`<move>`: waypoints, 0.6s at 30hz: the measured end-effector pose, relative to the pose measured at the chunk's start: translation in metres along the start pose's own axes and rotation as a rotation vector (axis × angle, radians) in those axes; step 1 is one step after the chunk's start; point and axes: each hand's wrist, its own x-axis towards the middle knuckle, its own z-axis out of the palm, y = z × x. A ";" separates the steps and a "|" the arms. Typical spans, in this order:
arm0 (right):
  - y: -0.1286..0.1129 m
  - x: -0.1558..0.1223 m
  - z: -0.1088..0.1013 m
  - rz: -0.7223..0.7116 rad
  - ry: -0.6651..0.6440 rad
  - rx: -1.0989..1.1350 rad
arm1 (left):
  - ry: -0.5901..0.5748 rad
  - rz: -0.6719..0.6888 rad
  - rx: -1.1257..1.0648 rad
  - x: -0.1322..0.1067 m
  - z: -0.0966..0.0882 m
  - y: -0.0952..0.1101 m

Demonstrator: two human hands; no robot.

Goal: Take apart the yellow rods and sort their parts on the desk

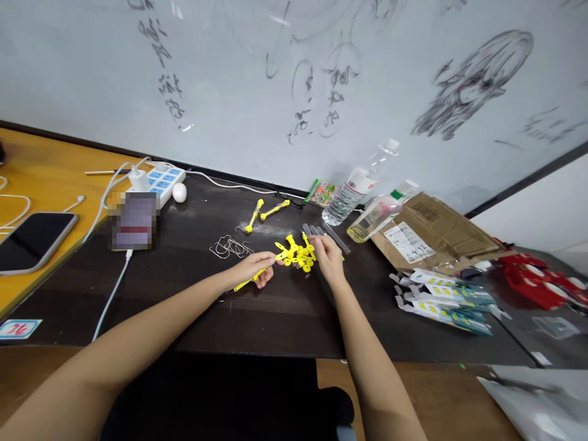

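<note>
My left hand is closed around a slim yellow plastic strip, whose end sticks out below the palm. Its fingertips are at the near side of a pile of small yellow plastic parts, some with round discs. My right hand is at the pile's right side with fingers curled together; whatever they pinch is too small to make out. Clear tubes lie just behind it. Left of the pile are several bent metal wire hooks. Farther back lie two yellow pieces with clear middles, one with a hook.
A water bottle, an oil-like bottle and a cardboard box stand at the back right, with flattened printed cartons in front. A power strip, a blurred phone-like device and a cable are at left.
</note>
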 end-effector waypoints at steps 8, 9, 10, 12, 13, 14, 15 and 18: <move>-0.044 -0.019 0.025 0.022 -0.371 0.353 | -0.004 0.024 0.032 0.000 -0.001 0.000; -0.045 -0.020 0.026 0.033 -0.381 0.366 | -0.001 0.023 0.029 0.000 -0.001 0.000; -0.044 -0.020 0.027 0.041 -0.384 0.375 | 0.003 0.015 0.024 0.000 -0.001 0.000; -0.044 -0.020 0.026 0.050 -0.378 0.378 | 0.017 -0.006 0.012 -0.001 -0.001 0.000; -0.044 -0.020 0.025 0.049 -0.373 0.374 | 0.028 -0.013 0.004 0.000 -0.001 0.000; -0.045 -0.019 0.024 0.048 -0.368 0.368 | 0.042 -0.017 0.000 0.000 -0.001 -0.001; -0.046 -0.019 0.022 0.047 -0.363 0.361 | 0.055 -0.015 0.003 0.000 -0.001 -0.001; -0.049 -0.019 0.019 0.056 -0.349 0.355 | 0.060 0.024 0.051 0.002 0.000 -0.005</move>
